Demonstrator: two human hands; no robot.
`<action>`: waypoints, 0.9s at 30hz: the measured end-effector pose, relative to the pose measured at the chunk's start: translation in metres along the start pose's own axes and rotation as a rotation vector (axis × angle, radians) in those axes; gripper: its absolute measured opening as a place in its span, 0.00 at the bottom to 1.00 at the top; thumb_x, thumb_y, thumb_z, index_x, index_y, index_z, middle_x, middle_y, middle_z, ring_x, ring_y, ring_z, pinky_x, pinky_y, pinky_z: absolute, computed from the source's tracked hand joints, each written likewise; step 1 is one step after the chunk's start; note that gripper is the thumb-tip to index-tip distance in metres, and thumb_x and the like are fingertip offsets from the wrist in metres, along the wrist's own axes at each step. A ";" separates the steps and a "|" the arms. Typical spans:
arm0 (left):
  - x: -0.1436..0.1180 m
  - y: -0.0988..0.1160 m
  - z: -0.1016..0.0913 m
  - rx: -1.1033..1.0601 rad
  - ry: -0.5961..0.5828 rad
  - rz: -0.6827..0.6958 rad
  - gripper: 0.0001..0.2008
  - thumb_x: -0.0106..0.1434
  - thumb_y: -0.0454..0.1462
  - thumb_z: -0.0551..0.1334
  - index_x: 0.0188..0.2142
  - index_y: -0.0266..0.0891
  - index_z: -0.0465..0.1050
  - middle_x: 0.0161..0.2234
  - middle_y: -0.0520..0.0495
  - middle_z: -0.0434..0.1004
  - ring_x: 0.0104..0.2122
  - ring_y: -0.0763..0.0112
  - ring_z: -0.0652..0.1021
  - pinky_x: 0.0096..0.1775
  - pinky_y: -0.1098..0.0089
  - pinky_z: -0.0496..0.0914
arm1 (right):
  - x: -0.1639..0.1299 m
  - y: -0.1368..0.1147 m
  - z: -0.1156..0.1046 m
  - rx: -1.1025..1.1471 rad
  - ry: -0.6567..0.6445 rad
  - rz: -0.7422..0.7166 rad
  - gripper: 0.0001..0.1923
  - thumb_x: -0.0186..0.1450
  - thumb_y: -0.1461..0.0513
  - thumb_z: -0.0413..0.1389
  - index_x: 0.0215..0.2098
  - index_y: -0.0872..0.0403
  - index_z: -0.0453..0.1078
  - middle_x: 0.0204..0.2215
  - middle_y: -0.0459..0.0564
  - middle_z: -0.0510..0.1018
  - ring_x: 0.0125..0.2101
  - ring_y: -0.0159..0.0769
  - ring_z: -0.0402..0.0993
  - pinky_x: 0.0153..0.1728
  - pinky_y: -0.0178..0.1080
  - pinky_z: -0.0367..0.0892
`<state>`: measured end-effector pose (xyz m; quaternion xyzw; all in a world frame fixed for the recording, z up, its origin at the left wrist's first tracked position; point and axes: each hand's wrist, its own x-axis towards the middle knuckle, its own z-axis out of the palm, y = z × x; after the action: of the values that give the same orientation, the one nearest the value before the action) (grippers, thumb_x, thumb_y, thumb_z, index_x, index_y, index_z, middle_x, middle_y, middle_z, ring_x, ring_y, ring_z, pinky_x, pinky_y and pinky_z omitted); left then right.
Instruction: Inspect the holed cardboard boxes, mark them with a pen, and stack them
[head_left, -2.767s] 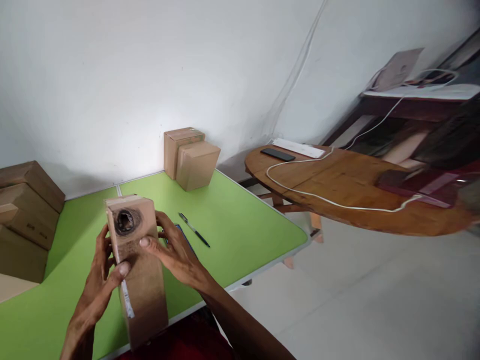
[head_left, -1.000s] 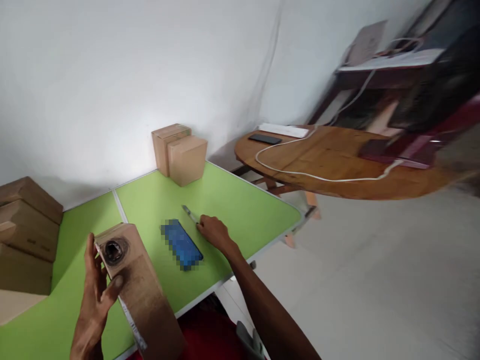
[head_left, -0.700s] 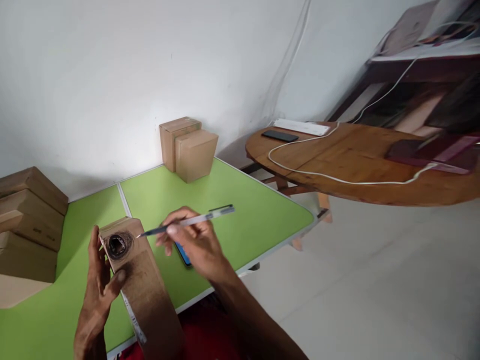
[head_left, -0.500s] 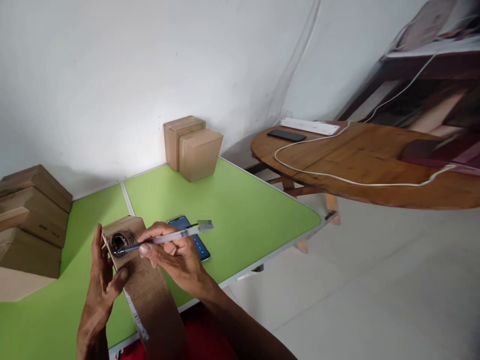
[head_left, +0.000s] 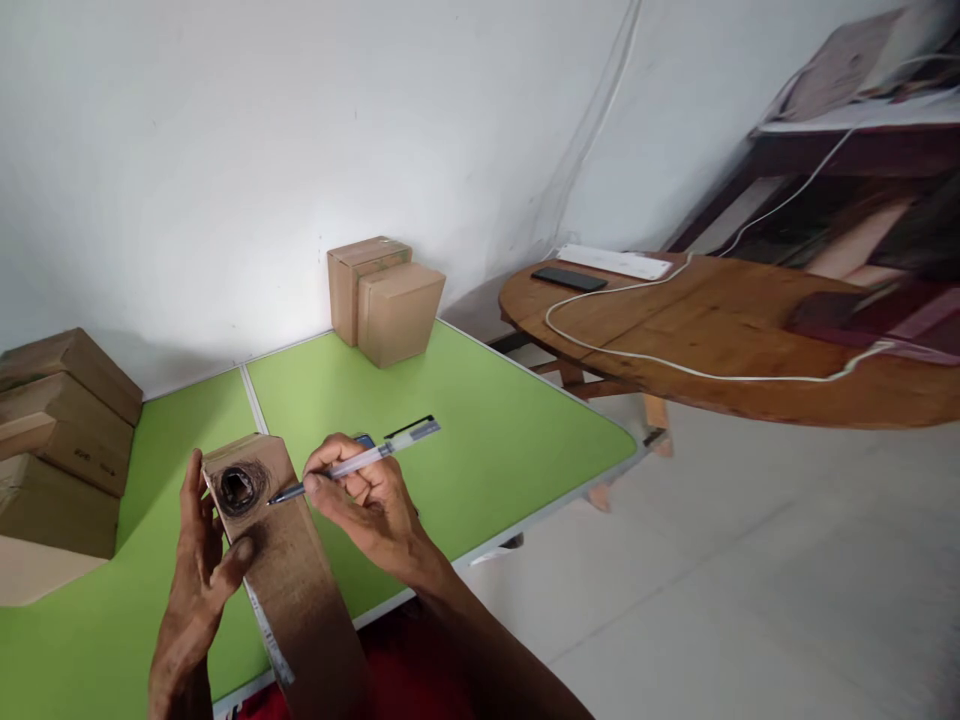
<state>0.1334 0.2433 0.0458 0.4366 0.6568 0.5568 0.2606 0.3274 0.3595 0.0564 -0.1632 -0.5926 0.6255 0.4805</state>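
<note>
My left hand (head_left: 196,570) grips a tall brown cardboard box (head_left: 289,590) that leans over the near edge of the green table (head_left: 480,420). A dark scribbled ring with a ragged hole marks the box's top end (head_left: 238,487). My right hand (head_left: 369,508) holds a pen (head_left: 360,460), and its tip touches the right rim of that dark ring. A blue phone lies on the table under my right hand, almost fully hidden.
Two small cardboard boxes (head_left: 386,300) stand against the wall at the table's far edge. Several stacked boxes (head_left: 56,420) fill the left side. To the right, a round wooden table (head_left: 720,340) carries a black phone (head_left: 568,279), a white power strip (head_left: 613,262) and a white cable.
My right hand left the box, picked the pen up from the table and brought it to the box's top end. The tip has drawn back from inside the hole to its right rim.
</note>
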 end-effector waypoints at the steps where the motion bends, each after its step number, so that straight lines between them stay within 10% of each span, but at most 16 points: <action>1: 0.000 0.001 0.000 0.003 0.007 0.004 0.64 0.60 0.60 0.76 0.85 0.48 0.47 0.85 0.36 0.52 0.82 0.32 0.57 0.75 0.41 0.65 | 0.002 -0.001 -0.001 -0.015 0.025 -0.001 0.18 0.71 0.47 0.70 0.36 0.50 0.74 0.28 0.42 0.73 0.26 0.30 0.66 0.28 0.34 0.63; 11: 0.003 -0.004 -0.008 0.021 0.042 -0.021 0.60 0.60 0.60 0.76 0.84 0.54 0.53 0.84 0.41 0.56 0.83 0.33 0.54 0.80 0.35 0.47 | 0.052 -0.007 -0.023 -0.082 0.227 -0.192 0.18 0.80 0.43 0.55 0.49 0.47 0.70 0.52 0.54 0.83 0.49 0.42 0.83 0.42 0.41 0.80; 17: 0.008 -0.020 -0.020 -0.037 0.104 -0.083 0.66 0.52 0.63 0.77 0.83 0.53 0.54 0.80 0.40 0.64 0.81 0.27 0.56 0.80 0.33 0.45 | 0.049 0.035 -0.101 -1.173 0.244 0.440 0.07 0.83 0.62 0.52 0.50 0.52 0.72 0.48 0.58 0.87 0.51 0.45 0.84 0.50 0.40 0.72; 27: 0.007 -0.022 -0.015 -0.134 0.122 -0.100 0.62 0.59 0.60 0.73 0.84 0.49 0.49 0.80 0.37 0.63 0.81 0.27 0.57 0.80 0.33 0.46 | 0.012 0.068 -0.117 -1.406 0.204 0.743 0.12 0.83 0.63 0.54 0.61 0.56 0.74 0.65 0.69 0.80 0.67 0.54 0.76 0.56 0.44 0.72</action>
<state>0.1112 0.2419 0.0297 0.3502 0.6536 0.6115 0.2761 0.3840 0.4488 -0.0288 -0.6706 -0.7082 0.2067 0.0772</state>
